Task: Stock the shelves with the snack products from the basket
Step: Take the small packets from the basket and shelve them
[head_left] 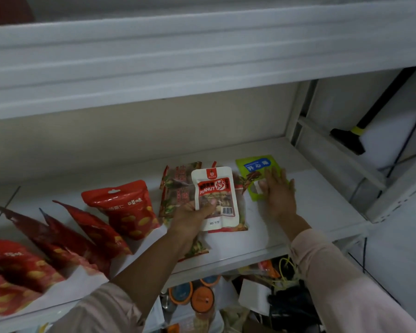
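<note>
Pale pink sleeves (341, 284) enter from the bottom of the frame, one on each forearm. Left hand (191, 221), centre of frame: its grip pinches the lower edge of a white peanut packet (214, 188), thumb on the front, holding it upright just above the white shelf (317, 207). Beneath and behind that packet, brown-and-red snack packets (178, 186) lie flat on the shelf. Right hand (277, 198), right of centre: grip spread, fingers straight and resting on a green packet with a blue label (256, 168), which lies flat near the back of the shelf. Left of centre, a red pouch (126, 207) stands upright; further red pouches (65, 234) lean in a row toward the lower left. Below the shelf edge, orange-lidded containers (202, 299) are partly visible.
</note>
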